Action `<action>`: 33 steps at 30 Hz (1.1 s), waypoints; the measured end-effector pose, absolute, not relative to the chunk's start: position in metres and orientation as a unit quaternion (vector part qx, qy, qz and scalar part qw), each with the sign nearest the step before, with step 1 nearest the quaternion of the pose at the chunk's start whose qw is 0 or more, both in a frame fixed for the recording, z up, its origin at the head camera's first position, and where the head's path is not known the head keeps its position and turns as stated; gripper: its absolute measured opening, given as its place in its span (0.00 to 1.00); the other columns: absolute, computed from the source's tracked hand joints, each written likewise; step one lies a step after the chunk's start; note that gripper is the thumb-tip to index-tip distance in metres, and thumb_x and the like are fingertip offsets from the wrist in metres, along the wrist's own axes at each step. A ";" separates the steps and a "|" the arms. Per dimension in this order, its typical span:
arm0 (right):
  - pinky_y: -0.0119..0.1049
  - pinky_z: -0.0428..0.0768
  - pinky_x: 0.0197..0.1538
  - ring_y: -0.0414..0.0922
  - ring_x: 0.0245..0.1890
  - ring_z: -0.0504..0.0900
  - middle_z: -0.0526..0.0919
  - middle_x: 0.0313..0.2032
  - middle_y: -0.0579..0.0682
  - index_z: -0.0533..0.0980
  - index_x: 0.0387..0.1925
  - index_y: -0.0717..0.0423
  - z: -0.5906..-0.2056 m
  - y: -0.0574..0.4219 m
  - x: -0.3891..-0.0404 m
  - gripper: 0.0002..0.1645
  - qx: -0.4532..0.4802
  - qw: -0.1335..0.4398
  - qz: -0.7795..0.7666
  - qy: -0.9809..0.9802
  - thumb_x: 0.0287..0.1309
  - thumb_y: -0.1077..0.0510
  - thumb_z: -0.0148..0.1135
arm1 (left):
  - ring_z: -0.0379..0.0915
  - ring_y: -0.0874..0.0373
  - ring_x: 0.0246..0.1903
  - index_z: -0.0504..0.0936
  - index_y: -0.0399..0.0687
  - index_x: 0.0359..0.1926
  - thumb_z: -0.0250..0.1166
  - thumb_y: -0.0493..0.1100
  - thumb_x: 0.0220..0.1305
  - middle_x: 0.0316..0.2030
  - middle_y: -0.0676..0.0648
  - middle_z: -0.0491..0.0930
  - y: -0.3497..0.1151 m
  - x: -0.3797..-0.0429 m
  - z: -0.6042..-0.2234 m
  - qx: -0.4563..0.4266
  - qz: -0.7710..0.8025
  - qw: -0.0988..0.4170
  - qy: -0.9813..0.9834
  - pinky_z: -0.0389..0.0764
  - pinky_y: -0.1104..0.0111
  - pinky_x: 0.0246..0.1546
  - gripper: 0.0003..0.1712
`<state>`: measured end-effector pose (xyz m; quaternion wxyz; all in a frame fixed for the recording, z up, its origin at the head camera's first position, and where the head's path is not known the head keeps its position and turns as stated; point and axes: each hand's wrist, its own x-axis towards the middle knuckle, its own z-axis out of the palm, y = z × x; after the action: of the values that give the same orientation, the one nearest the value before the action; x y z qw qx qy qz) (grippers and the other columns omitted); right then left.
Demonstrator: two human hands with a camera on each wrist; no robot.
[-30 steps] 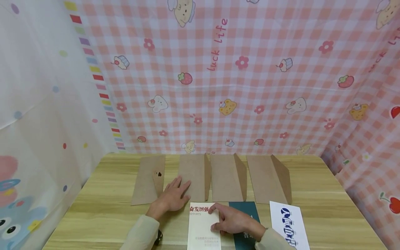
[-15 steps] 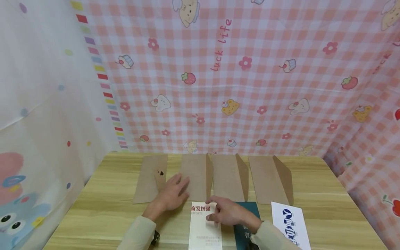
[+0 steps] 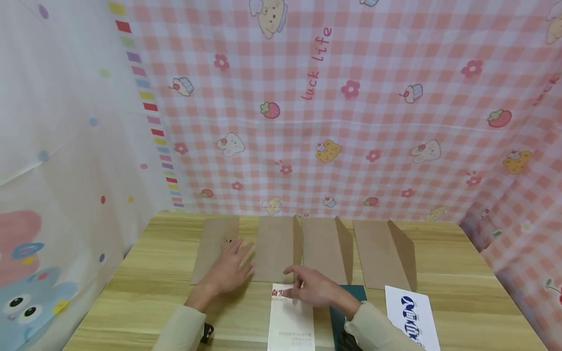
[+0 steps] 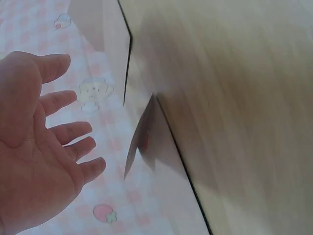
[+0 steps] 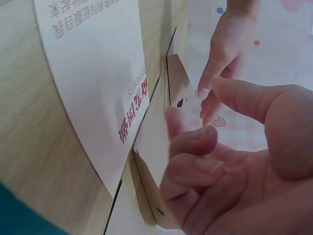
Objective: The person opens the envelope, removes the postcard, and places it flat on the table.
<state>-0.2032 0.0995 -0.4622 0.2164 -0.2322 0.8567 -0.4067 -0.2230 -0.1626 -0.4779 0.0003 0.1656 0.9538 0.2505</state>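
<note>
Quite loosely poised, gripping nothing on either side.
Hovering with the left hand (image 3: 226, 268), fingers spread, over the leftmost brown envelope (image 3: 212, 243); with the right hand (image 3: 313, 290), fingers loosely bent, over the red-lettered end of the cream card (image 3: 291, 319), flat on the wooden table (image 3: 465, 292), nearer than three open-flapped envelopes (image 3: 274, 248), with a dark teal card (image 3: 357, 292) and a white card (image 3: 410, 317) farther right.

Four envelopes (image 3: 321, 251) lie behind three cards (image 3: 291, 321) on the table (image 3: 461, 297).
</note>
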 end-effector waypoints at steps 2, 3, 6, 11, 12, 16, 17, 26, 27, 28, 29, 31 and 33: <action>0.33 0.73 0.31 0.41 0.29 0.75 0.79 0.30 0.46 0.69 0.65 0.58 -0.462 0.098 -0.205 0.30 -0.236 0.212 -0.420 0.850 0.65 0.54 0.64 | 0.47 0.32 0.73 0.64 0.39 0.72 0.58 0.46 0.73 0.72 0.28 0.54 -0.167 -0.223 -0.476 0.163 0.256 -0.006 0.953 0.49 0.41 0.72 0.32; 0.33 0.73 0.31 0.41 0.29 0.76 0.79 0.31 0.46 0.68 0.65 0.58 -0.462 0.098 -0.206 0.30 -0.238 0.210 -0.429 0.846 0.65 0.54 0.63 | 0.47 0.32 0.73 0.64 0.39 0.72 0.58 0.46 0.72 0.72 0.27 0.55 -0.169 -0.224 -0.476 0.163 0.257 -0.011 0.953 0.49 0.41 0.72 0.32; 0.34 0.76 0.31 0.44 0.31 0.78 0.79 0.33 0.48 0.68 0.66 0.57 -0.463 0.095 -0.209 0.28 -0.234 0.210 -0.460 0.830 0.67 0.56 0.62 | 0.49 0.31 0.72 0.65 0.37 0.71 0.60 0.44 0.72 0.70 0.27 0.58 -0.176 -0.224 -0.476 0.171 0.254 -0.032 0.952 0.53 0.41 0.71 0.32; 0.34 0.77 0.29 0.47 0.31 0.78 0.78 0.35 0.49 0.70 0.63 0.55 -0.463 0.088 -0.213 0.25 -0.226 0.188 -0.487 0.823 0.67 0.59 0.62 | 0.54 0.30 0.69 0.68 0.33 0.68 0.62 0.42 0.70 0.68 0.27 0.61 -0.188 -0.223 -0.477 0.185 0.255 -0.071 0.946 0.60 0.39 0.66 0.30; 0.34 0.76 0.29 0.46 0.31 0.78 0.78 0.35 0.49 0.71 0.63 0.54 -0.463 0.087 -0.214 0.24 -0.226 0.181 -0.488 0.823 0.66 0.59 0.62 | 0.54 0.30 0.69 0.69 0.32 0.67 0.62 0.42 0.70 0.68 0.27 0.62 -0.191 -0.222 -0.477 0.186 0.258 -0.075 0.945 0.60 0.38 0.66 0.30; 0.33 0.75 0.29 0.42 0.30 0.76 0.78 0.36 0.48 0.73 0.61 0.54 -0.465 0.081 -0.218 0.22 -0.228 0.160 -0.492 0.825 0.66 0.58 0.62 | 0.55 0.30 0.69 0.69 0.31 0.67 0.62 0.41 0.70 0.67 0.26 0.63 -0.199 -0.222 -0.476 0.182 0.255 -0.082 0.946 0.60 0.38 0.66 0.29; 0.32 0.75 0.29 0.42 0.29 0.76 0.78 0.36 0.48 0.73 0.61 0.54 -0.465 0.079 -0.219 0.22 -0.228 0.158 -0.494 0.824 0.66 0.58 0.62 | 0.55 0.29 0.69 0.69 0.30 0.67 0.62 0.41 0.70 0.67 0.26 0.63 -0.202 -0.222 -0.476 0.181 0.252 -0.086 0.947 0.60 0.38 0.66 0.29; 0.32 0.75 0.31 0.41 0.28 0.75 0.79 0.38 0.48 0.74 0.60 0.57 -0.468 0.062 -0.225 0.21 -0.226 0.149 -0.511 0.816 0.66 0.59 0.62 | 0.52 0.27 0.69 0.65 0.36 0.71 0.61 0.41 0.70 0.69 0.24 0.57 -0.226 -0.223 -0.483 0.159 0.244 -0.083 0.953 0.58 0.36 0.66 0.32; 0.32 0.75 0.31 0.41 0.28 0.75 0.79 0.38 0.48 0.73 0.60 0.57 -0.468 0.060 -0.225 0.21 -0.224 0.151 -0.517 0.812 0.66 0.59 0.62 | 0.52 0.27 0.69 0.65 0.36 0.71 0.61 0.42 0.70 0.70 0.24 0.57 -0.228 -0.222 -0.483 0.155 0.243 -0.080 0.954 0.58 0.36 0.66 0.32; 0.32 0.74 0.31 0.41 0.29 0.74 0.79 0.39 0.49 0.73 0.60 0.58 -0.469 0.058 -0.226 0.22 -0.222 0.151 -0.521 0.810 0.66 0.59 0.61 | 0.52 0.27 0.69 0.64 0.36 0.71 0.61 0.41 0.70 0.70 0.24 0.56 -0.230 -0.222 -0.483 0.154 0.242 -0.078 0.955 0.58 0.36 0.66 0.32; 0.32 0.74 0.31 0.41 0.29 0.74 0.79 0.39 0.49 0.73 0.60 0.59 -0.470 0.056 -0.228 0.22 -0.222 0.152 -0.525 0.807 0.66 0.59 0.62 | 0.51 0.26 0.69 0.65 0.36 0.71 0.61 0.41 0.70 0.70 0.24 0.56 -0.232 -0.221 -0.483 0.152 0.242 -0.077 0.955 0.58 0.36 0.66 0.32; 0.32 0.74 0.31 0.41 0.29 0.74 0.80 0.40 0.50 0.73 0.59 0.59 -0.472 0.052 -0.230 0.22 -0.221 0.149 -0.530 0.805 0.66 0.59 0.62 | 0.51 0.26 0.69 0.65 0.36 0.71 0.61 0.40 0.70 0.70 0.23 0.55 -0.234 -0.221 -0.484 0.150 0.243 -0.075 0.955 0.58 0.35 0.65 0.32; 0.31 0.74 0.30 0.41 0.29 0.74 0.80 0.40 0.50 0.73 0.59 0.60 -0.474 0.048 -0.231 0.22 -0.221 0.145 -0.532 0.804 0.65 0.59 0.62 | 0.51 0.25 0.69 0.65 0.35 0.70 0.61 0.40 0.70 0.70 0.22 0.55 -0.236 -0.221 -0.485 0.148 0.245 -0.072 0.956 0.58 0.34 0.64 0.32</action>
<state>-0.2311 0.0478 -0.4745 0.1446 -0.2208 0.8044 -0.5322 -0.2212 -0.2362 -0.4849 -0.0722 0.1476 0.9555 0.2449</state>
